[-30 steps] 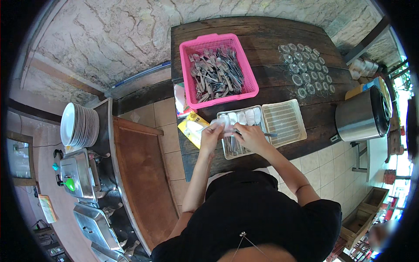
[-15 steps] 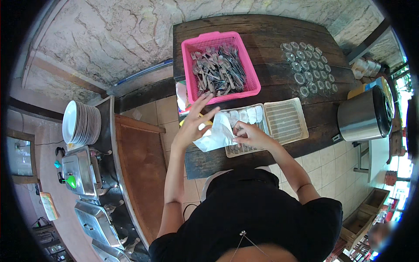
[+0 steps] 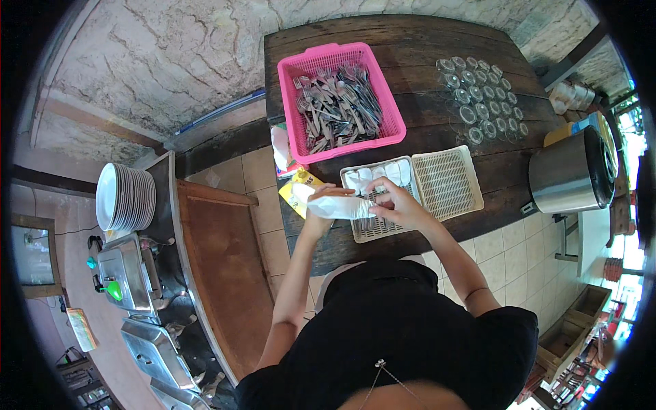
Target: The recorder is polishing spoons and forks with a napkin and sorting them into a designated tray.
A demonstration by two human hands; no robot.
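Note:
A white paper napkin (image 3: pixel 336 207), folded into a narrow band, is stretched between my hands over the near table edge. My left hand (image 3: pixel 316 222) is closed on its left part, the fingers partly hidden behind the paper. At the other end, my right hand (image 3: pixel 402 207) pinches the napkin with thumb and fingertips; whatever the paper encloses is hidden. Just beyond, a white plastic basket (image 3: pixel 360 238) contains several white napkin rolls (image 3: pixel 377 175) in a row, with metal handles sticking out toward me.
A pink basket (image 3: pixel 396 134) of loose forks and knives (image 3: pixel 342 106) stands farther back. To the right are a cream basket (image 3: pixel 447 184), rows of upturned glasses (image 3: pixel 482 109) and a steel drink container (image 3: pixel 567 171). A yellow box (image 3: pixel 295 191) lies by the left edge.
The loose, spread napkin is now folded into a narrow band. My left hand has closed from spread fingers and moved lower, uncovering the yellow box. My right hand stays at the napkin's right end.

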